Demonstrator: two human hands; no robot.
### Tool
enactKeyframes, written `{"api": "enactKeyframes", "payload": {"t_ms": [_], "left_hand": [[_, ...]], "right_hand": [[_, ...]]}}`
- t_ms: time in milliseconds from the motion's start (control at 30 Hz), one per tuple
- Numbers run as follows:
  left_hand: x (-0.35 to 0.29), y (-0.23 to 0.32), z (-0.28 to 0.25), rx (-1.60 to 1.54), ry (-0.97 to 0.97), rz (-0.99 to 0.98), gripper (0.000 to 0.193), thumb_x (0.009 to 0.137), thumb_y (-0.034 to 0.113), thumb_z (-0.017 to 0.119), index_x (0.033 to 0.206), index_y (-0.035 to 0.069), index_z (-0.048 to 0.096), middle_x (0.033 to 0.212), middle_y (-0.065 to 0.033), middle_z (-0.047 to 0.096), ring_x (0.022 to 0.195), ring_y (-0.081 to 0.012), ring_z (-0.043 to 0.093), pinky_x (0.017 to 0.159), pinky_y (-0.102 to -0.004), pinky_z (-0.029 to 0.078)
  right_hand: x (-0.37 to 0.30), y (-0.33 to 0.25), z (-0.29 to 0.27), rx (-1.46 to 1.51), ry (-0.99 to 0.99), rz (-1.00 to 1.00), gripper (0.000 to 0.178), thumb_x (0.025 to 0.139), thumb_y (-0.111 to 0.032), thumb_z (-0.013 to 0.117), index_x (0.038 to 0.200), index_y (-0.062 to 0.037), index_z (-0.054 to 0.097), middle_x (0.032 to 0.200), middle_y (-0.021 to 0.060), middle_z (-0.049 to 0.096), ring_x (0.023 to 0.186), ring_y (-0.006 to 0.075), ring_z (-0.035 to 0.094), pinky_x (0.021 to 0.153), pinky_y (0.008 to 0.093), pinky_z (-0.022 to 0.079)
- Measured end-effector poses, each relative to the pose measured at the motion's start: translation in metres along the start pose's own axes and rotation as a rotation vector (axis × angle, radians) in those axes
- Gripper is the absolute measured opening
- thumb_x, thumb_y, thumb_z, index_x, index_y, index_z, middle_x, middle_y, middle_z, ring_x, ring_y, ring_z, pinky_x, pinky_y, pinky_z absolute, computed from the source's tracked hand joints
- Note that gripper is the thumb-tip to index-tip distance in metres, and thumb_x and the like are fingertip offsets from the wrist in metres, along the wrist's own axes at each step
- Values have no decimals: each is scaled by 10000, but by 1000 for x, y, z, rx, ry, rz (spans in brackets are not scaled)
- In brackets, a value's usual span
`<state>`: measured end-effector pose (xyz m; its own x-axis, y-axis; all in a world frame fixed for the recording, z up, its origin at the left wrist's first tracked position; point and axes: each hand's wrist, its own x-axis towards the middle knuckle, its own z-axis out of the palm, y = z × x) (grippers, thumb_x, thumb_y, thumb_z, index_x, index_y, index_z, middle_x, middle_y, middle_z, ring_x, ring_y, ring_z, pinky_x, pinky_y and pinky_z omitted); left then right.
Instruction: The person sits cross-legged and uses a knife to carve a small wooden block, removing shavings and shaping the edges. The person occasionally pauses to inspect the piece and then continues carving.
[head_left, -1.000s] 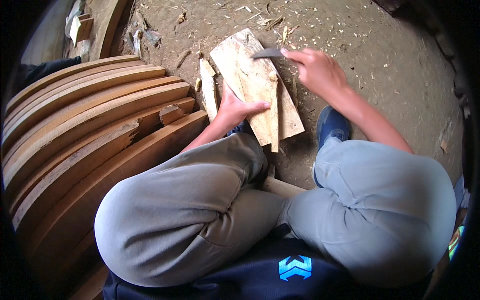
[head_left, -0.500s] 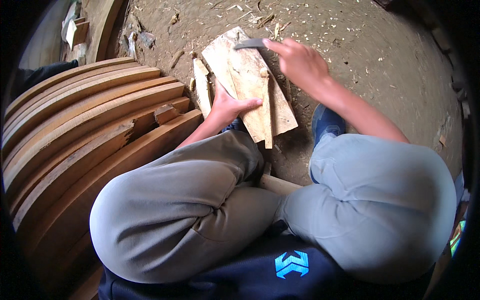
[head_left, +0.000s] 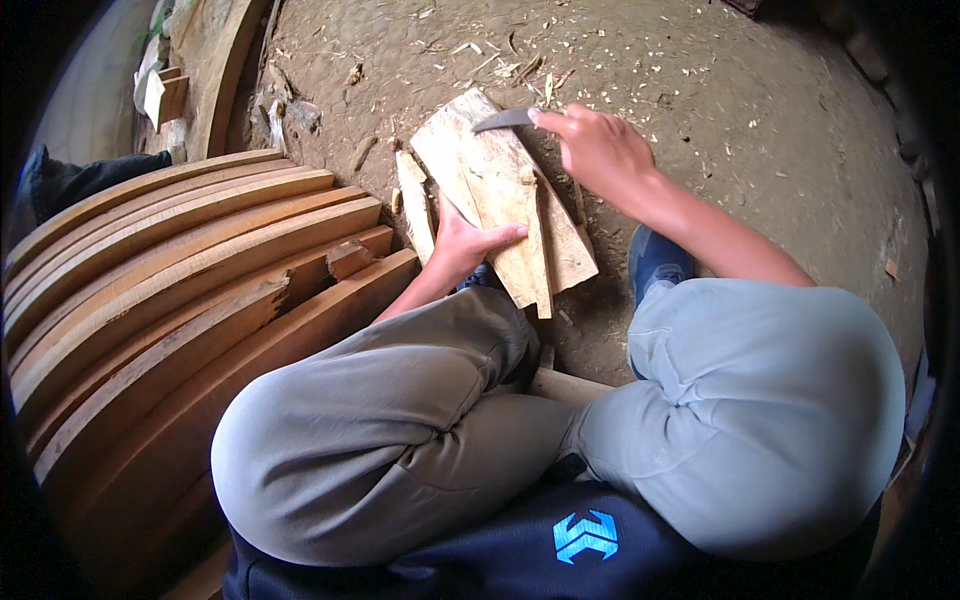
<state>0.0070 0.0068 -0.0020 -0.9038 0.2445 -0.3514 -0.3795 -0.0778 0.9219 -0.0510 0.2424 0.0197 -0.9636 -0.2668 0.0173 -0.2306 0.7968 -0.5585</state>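
Note:
A pale, rough-split piece of wood (head_left: 480, 165) slants up and away between my feet, over a second flat board (head_left: 568, 255) that shows along its right side. My left hand (head_left: 470, 243) grips the wood from its left edge, thumb lying across the top face. Closed around a handle that is hidden in the fist, my right hand (head_left: 605, 150) holds a knife with a curved dark blade (head_left: 503, 120). The blade lies over the far end of the wood; whether it touches the surface I cannot tell. A split wood offcut (head_left: 414, 205) lies just left of the held piece.
Several long sawn planks (head_left: 200, 235) are stacked along my left side. Wood chips and shavings (head_left: 520, 68) litter the dirt floor ahead. My knees and dark blue shoes (head_left: 660, 262) flank the work. A dark-clothed limb (head_left: 90, 185) rests beyond the planks at far left.
The whole scene sits slightly lower in the picture, as my head has shifted. Both hands keep their holds, and the blade remains near the wood's far end.

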Motion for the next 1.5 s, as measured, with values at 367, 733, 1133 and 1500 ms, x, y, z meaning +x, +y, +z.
{"api": "enactKeyframes", "payload": {"t_ms": [367,733,1133,1500], "left_hand": [[-3,0,-3,40,12,19,1009,621,-1,930,1374,-1,258,1289,-173,527,1177,-255,582,1015,-398,513],[1,-6,0,33,31,-42,986,641,2,925,1362,-17,254,1282,-186,530,1162,-255,594,980,-377,540],[-2,-3,-3,2,41,-79,1004,628,22,942,1361,-14,258,1283,-182,525,1159,-256,590,999,-388,530],[2,-9,-10,51,28,-13,1030,623,23,939,1382,-10,243,1310,-181,511,1197,-258,570,1026,-402,506]], "right_hand": [[6,-5,-9,-40,-81,25,477,878,21,501,1270,-172,692,948,190,687,836,338,703,742,451,586],[23,-14,11,-125,22,-64,490,895,39,504,1310,-172,657,943,169,646,815,358,698,701,473,596],[14,-10,4,-104,-40,4,505,871,41,515,1309,-171,653,1005,203,666,923,368,696,755,465,588],[38,-25,1,-46,-155,76,472,885,13,531,1304,-175,639,1013,196,653,886,382,708,713,476,599]]}}
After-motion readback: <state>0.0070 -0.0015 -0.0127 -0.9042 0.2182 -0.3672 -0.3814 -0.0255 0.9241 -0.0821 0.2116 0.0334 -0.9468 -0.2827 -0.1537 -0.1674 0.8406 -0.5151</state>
